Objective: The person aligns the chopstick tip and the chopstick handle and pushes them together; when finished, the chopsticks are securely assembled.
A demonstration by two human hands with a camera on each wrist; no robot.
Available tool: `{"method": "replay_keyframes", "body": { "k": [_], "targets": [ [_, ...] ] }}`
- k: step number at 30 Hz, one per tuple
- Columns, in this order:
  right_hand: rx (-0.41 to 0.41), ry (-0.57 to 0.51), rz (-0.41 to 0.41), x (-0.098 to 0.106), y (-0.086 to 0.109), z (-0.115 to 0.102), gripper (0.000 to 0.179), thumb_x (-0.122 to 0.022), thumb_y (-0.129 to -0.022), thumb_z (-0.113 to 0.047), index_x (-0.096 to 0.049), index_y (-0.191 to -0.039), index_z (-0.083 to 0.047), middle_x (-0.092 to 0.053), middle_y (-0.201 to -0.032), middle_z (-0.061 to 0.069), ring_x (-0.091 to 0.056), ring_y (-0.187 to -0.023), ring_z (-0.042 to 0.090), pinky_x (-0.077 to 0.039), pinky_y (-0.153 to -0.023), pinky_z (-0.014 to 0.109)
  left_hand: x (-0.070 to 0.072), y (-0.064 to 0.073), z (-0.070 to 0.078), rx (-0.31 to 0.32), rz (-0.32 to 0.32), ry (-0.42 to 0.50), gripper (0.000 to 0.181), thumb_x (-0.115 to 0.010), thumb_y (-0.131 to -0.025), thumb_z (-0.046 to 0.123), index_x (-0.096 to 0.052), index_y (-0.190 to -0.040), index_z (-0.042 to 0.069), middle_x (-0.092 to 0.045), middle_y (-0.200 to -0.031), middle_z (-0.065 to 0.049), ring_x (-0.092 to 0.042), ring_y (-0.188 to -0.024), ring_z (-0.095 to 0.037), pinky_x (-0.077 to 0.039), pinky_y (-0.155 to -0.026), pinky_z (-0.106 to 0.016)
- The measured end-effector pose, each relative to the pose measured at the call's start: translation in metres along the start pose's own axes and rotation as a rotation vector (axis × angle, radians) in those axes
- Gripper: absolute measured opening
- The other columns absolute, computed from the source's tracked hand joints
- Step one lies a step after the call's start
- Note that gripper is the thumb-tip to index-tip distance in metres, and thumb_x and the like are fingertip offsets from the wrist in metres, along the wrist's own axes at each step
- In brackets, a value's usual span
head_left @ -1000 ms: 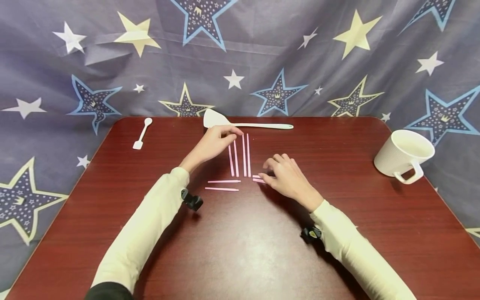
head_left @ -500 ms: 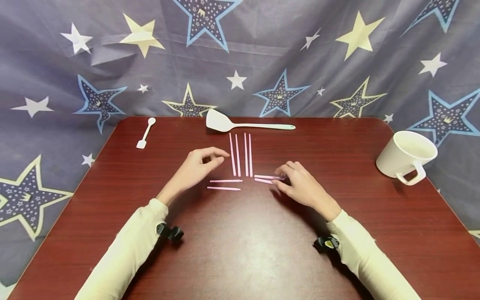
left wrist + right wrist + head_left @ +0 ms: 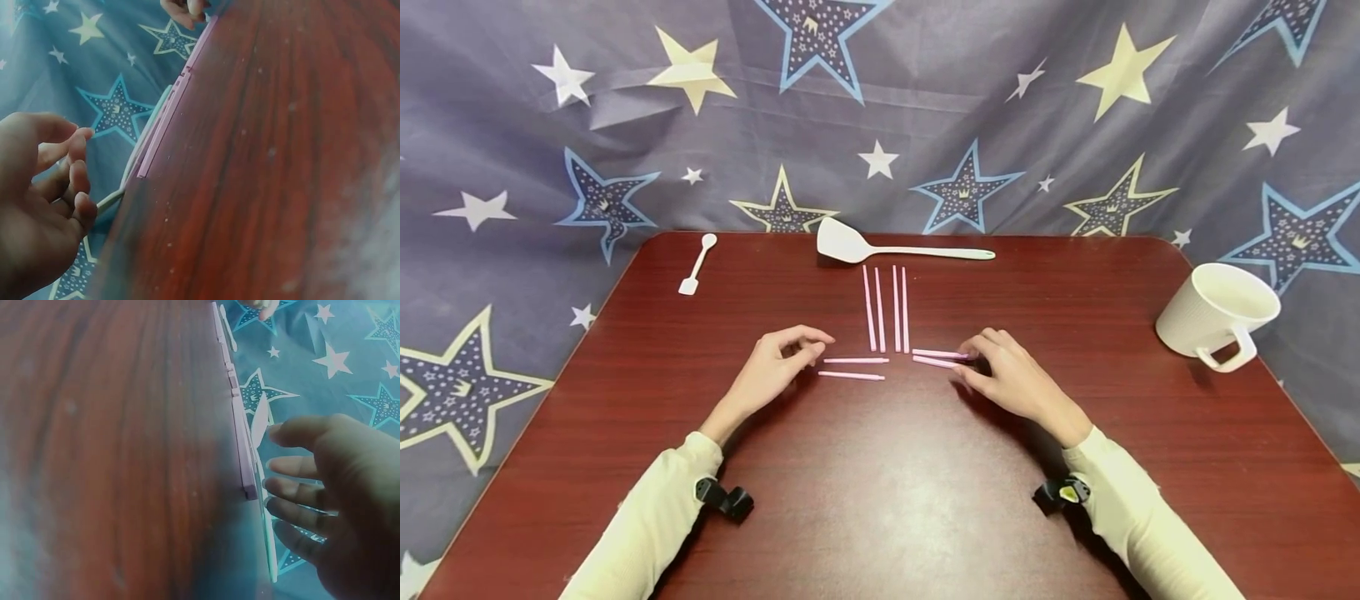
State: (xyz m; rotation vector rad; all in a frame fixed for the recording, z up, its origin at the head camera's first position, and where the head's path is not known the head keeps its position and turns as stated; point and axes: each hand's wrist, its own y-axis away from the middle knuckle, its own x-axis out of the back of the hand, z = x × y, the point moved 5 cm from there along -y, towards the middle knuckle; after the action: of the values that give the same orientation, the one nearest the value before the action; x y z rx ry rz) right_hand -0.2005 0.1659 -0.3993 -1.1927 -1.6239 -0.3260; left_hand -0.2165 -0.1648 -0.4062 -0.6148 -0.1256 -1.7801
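Slim pink sticks lie on the table in the head view: an upright group of several, a level pair at lower left, and another pair at lower right. My left hand hovers by the outer end of the left pair, fingers loosely bent and thumb near the index finger. In the left wrist view that hand holds nothing. My right hand has thumb and fingertips around the outer end of the right pair. From the right wrist, the fingers look relaxed and apart, beside a pink stick.
Behind the sticks lies a white spatula, its handle pointing right. A small white spoon rests at the back left. A white ribbed mug stands near the right edge. The star-patterned curtain hangs behind the table.
My left hand has come down and left from the top of the upright sticks to beside the lower-left pair. My right hand has slid right along its pair, uncovering more of it.
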Motion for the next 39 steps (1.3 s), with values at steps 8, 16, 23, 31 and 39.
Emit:
{"method": "replay_keyframes", "body": {
  "k": [8,16,23,31,39],
  "targets": [
    [-0.018,-0.032,0.001,-0.002,0.004,0.002,0.022,-0.078,-0.093,-0.021,-0.071,-0.104,-0.004,-0.063,-0.095,0.005,-0.057,-0.095,0.026,-0.048,-0.087,0.044,-0.007,0.008,-0.008,-0.029,0.005,-0.047,0.015,-0.067,-0.101,0.013,-0.077,-0.113,0.012,-0.066,-0.081,-0.002,-0.053,-0.068,-0.017,-0.042,-0.061,-0.026],
    [-0.037,-0.047,0.005,-0.005,0.006,0.002,0.023,-0.081,-0.090,-0.021,-0.072,-0.104,-0.006,-0.062,-0.094,0.003,-0.056,-0.094,0.023,-0.047,-0.085,0.043,-0.011,0.014,-0.008,-0.137,0.014,-0.128,0.012,-0.077,-0.094,0.009,-0.078,-0.105,0.012,-0.059,-0.079,0.005,-0.054,-0.071,-0.015,-0.043,-0.064,-0.027],
    [-0.014,-0.046,0.008,-0.008,0.006,0.002,0.021,-0.081,-0.090,-0.017,-0.071,-0.103,-0.004,-0.062,-0.094,0.003,-0.057,-0.092,0.024,-0.048,-0.084,0.043,-0.014,0.019,-0.012,-0.224,0.024,-0.234,0.015,-0.080,-0.091,0.010,-0.078,-0.105,0.013,-0.056,-0.082,0.010,-0.050,-0.077,-0.013,-0.041,-0.067,-0.030],
    [0.014,-0.033,0.007,-0.011,0.004,0.001,0.018,-0.081,-0.089,-0.013,-0.071,-0.101,-0.003,-0.061,-0.092,0.003,-0.058,-0.090,0.023,-0.048,-0.083,0.042,-0.016,0.020,-0.013,-0.228,0.001,-0.276,0.017,-0.081,-0.090,0.010,-0.078,-0.107,0.014,-0.055,-0.082,0.009,-0.049,-0.078,-0.012,-0.040,-0.067,-0.030],
    [0.036,-0.018,0.008,-0.011,0.004,0.001,0.016,-0.080,-0.090,-0.011,-0.071,-0.099,-0.002,-0.060,-0.090,0.003,-0.056,-0.088,0.022,-0.048,-0.081,0.041,-0.017,0.018,-0.014,-0.216,-0.011,-0.278,0.011,-0.080,-0.092,0.010,-0.077,-0.101,0.017,-0.055,-0.082,0.009,-0.051,-0.081,-0.013,-0.041,-0.069,-0.030]
  ]
}}
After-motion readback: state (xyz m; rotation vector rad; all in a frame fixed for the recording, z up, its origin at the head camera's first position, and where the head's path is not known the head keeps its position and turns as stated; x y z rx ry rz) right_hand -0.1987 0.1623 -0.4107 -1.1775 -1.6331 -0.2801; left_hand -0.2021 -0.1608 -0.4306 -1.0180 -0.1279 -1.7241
